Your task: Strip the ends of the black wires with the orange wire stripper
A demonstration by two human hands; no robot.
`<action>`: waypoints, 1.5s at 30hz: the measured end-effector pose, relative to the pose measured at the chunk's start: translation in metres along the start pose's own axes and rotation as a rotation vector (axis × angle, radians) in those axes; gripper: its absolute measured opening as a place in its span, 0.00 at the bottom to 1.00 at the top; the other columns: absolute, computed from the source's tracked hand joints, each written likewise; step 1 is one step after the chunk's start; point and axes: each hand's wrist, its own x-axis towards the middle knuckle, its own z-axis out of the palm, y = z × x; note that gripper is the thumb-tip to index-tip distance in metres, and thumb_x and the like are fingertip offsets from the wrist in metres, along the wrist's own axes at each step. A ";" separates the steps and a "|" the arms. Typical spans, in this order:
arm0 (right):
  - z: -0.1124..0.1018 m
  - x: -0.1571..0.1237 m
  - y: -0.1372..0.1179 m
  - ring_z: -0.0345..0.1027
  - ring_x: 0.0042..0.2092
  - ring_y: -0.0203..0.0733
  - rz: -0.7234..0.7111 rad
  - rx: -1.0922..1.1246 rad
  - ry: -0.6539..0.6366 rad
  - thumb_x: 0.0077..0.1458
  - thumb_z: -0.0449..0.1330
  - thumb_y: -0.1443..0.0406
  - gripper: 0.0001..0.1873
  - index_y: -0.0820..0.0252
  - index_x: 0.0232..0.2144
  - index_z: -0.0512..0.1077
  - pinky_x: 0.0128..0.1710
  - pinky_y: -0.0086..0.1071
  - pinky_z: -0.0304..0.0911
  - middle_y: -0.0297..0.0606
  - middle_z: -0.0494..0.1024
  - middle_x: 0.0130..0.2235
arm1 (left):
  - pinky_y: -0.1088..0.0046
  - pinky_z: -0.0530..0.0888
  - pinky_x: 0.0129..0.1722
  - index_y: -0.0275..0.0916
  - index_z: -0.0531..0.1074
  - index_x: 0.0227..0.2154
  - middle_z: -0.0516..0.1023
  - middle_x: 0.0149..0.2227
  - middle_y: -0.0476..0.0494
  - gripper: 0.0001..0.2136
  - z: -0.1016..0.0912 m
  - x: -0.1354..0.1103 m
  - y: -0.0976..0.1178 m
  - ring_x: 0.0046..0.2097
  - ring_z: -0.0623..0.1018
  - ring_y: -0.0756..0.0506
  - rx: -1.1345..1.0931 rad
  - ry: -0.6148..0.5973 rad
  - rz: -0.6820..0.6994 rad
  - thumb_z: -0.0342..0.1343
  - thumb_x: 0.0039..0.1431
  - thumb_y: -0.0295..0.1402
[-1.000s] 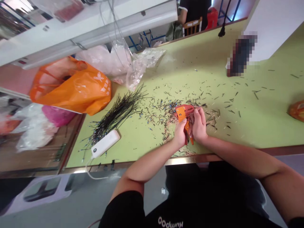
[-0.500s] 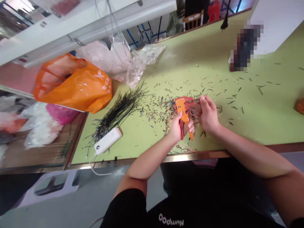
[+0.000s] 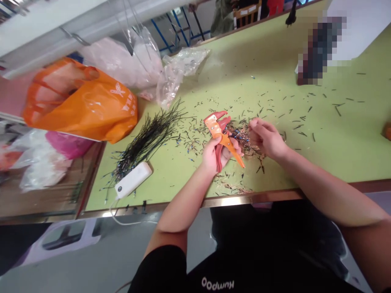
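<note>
My left hand [image 3: 214, 152] is wrapped round the handles of an orange and red wire stripper [image 3: 216, 125]. The tool's red jaws stand apart and point toward the upper right. To the right of it, my right hand [image 3: 267, 138] is closed, thumb and forefinger pinched together above the scraps. Whatever sits in that pinch is too small to make out. A heap of wire offcuts [image 3: 241, 136], dark, coppery and partly blue, lies on the table between and under the hands. Farther left rests a bundle of long black wires [image 3: 149, 136].
A white power bank [image 3: 133, 179] with a cable lies by the wires, near the table edge [image 3: 226, 201]. At the left are an orange plastic bag [image 3: 100, 110] and clear bags [image 3: 171, 77]. A pixelated dark object [image 3: 320, 53] stands at the back right. Short black scraps dot the green tabletop [image 3: 345, 142].
The wire stripper has moved left and tilted, and its jaws have opened. My right hand has come away from the jaws, where it held a black wire. The whole view has shifted slightly.
</note>
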 end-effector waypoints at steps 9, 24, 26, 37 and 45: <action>0.005 -0.004 0.007 0.55 0.18 0.33 0.149 0.176 -0.212 0.62 0.69 0.48 0.23 0.53 0.31 0.64 0.18 0.29 0.59 0.19 0.52 0.20 | 0.52 0.84 0.49 0.38 0.75 0.44 0.86 0.45 0.34 0.22 -0.015 0.001 -0.013 0.51 0.86 0.31 0.142 -0.231 -0.019 0.65 0.61 0.53; 0.008 -0.010 0.009 0.62 0.18 0.32 -0.110 -0.182 -0.057 0.67 0.61 0.42 0.24 0.55 0.45 0.74 0.15 0.29 0.58 0.29 0.75 0.27 | 0.56 0.84 0.52 0.42 0.70 0.61 0.85 0.51 0.34 0.35 -0.016 0.004 -0.021 0.57 0.84 0.33 0.439 -0.224 0.024 0.65 0.61 0.60; 0.010 -0.009 0.011 0.58 0.18 0.30 -0.152 -0.200 -0.014 0.67 0.61 0.42 0.23 0.54 0.44 0.75 0.14 0.29 0.55 0.28 0.73 0.26 | 0.54 0.83 0.53 0.42 0.71 0.61 0.84 0.53 0.35 0.35 -0.017 0.004 -0.023 0.57 0.84 0.33 0.408 -0.233 -0.001 0.67 0.59 0.59; 0.011 -0.008 0.006 0.51 0.18 0.29 -0.100 -0.147 -0.043 0.64 0.63 0.40 0.25 0.54 0.36 0.71 0.14 0.26 0.51 0.22 0.59 0.20 | 0.52 0.84 0.49 0.34 0.78 0.43 0.83 0.35 0.41 0.17 -0.015 0.002 -0.028 0.40 0.87 0.39 0.203 -0.359 -0.165 0.71 0.58 0.41; 0.006 -0.004 0.005 0.56 0.14 0.26 -0.013 -0.021 -0.173 0.63 0.70 0.49 0.20 0.57 0.34 0.71 0.13 0.23 0.49 0.22 0.68 0.18 | 0.49 0.81 0.55 0.38 0.76 0.40 0.83 0.36 0.42 0.15 -0.014 -0.001 -0.018 0.44 0.87 0.37 0.184 -0.430 -0.193 0.72 0.55 0.38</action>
